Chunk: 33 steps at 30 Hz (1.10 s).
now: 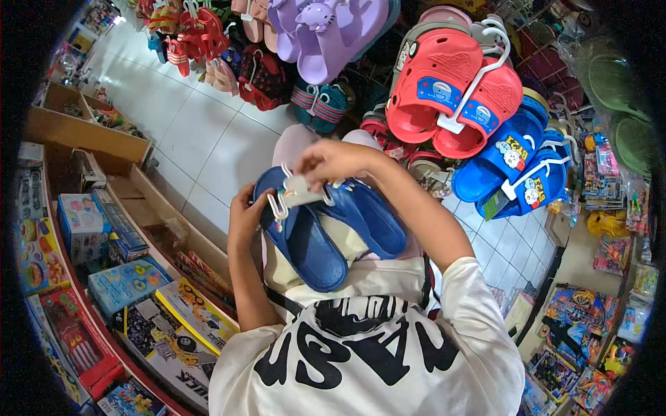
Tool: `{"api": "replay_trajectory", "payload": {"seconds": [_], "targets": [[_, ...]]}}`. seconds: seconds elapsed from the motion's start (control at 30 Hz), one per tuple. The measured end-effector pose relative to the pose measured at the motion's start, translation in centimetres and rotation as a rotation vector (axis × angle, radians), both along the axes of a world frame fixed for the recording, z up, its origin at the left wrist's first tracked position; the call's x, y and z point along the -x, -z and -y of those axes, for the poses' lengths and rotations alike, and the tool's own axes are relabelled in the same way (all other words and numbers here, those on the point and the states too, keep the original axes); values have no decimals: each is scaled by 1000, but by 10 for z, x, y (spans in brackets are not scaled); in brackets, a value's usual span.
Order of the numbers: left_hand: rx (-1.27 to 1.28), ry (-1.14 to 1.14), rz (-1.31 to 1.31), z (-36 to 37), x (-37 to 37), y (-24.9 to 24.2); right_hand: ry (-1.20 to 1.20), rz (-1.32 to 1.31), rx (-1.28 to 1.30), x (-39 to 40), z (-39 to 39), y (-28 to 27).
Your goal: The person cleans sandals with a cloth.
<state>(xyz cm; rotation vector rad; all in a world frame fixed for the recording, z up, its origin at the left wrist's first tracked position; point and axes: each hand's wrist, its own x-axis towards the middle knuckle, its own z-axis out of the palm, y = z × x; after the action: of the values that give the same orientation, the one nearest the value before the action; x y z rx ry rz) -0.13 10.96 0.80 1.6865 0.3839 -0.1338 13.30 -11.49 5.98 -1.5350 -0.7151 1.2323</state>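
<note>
A pair of navy blue slippers lies over my lap, toes toward the top: the left slipper [316, 253] and the right slipper [380, 225]. A whitish plastic hanger [298, 193] with hooked ends joins them at the straps. My left hand [244, 213] is closed on the outer edge of the left slipper, its thumb near the strap. Above the straps, my right hand [334, 163] is bent over the hanger with its fingers curled against it. Those fingertips are partly hidden, and the right slipper's strap is partly covered.
Red clogs [433, 90] and blue slippers [510, 156] hang at upper right. Purple slippers [322, 41] hang at top centre. Boxed toys [128, 284] fill the shelf on the left. Packaged toys [579, 315] line the right side, with white floor tiles [215, 149] beyond my knees.
</note>
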Motion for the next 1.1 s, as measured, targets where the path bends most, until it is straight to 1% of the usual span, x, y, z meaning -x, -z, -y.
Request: {"api": "replay_trajectory", "payload": {"seconds": [0.07,0.1,0.17,0.27,0.3,0.33,0.37,0.47,0.53,0.6,0.67,0.7,0.73,0.8,0.9,1.0,1.03,1.1], "targets": [[-12,49,-18,6,-2,-9,-54,-54,62,-1,1,9],[40,4,6,10,-2,-12,20,-110,8,-1,2,10],[42,2,-9,10,-3,-11,174,-213,-99,-3,6,8],[71,-37,-43,17,-4,-17,545,-66,-276,6,14,1],[66,-29,-49,15,-4,-15,627,-139,-341,13,16,-7],[60,-22,-54,13,-4,-13,636,-136,-378,21,22,-17],[98,-36,-29,9,-3,-1,646,-133,-417,31,30,-28],[91,-24,-25,7,-4,-1,709,-90,-498,73,47,-45],[100,-28,-58,8,-5,-5,699,-296,-529,97,69,-45],[95,-28,-70,9,-6,-10,715,-658,-858,117,97,-31],[116,-27,-74,7,-5,-8,826,-692,-803,135,123,-31],[126,-30,-80,7,-5,-8,865,-653,-638,139,138,-24],[136,-31,-85,8,-6,-9,922,-583,-494,142,146,-31],[140,-27,-69,10,-6,-12,1129,-479,-355,149,156,-26],[148,-11,-47,8,-5,-9,1381,-340,-340,147,159,-6],[173,-13,-36,8,-5,-7,1210,-660,-981,126,156,27],[164,-8,-46,7,-5,-8,1250,-663,-958,119,150,29],[168,-26,-59,8,-5,-10,1415,-590,-819,103,147,57]]}}
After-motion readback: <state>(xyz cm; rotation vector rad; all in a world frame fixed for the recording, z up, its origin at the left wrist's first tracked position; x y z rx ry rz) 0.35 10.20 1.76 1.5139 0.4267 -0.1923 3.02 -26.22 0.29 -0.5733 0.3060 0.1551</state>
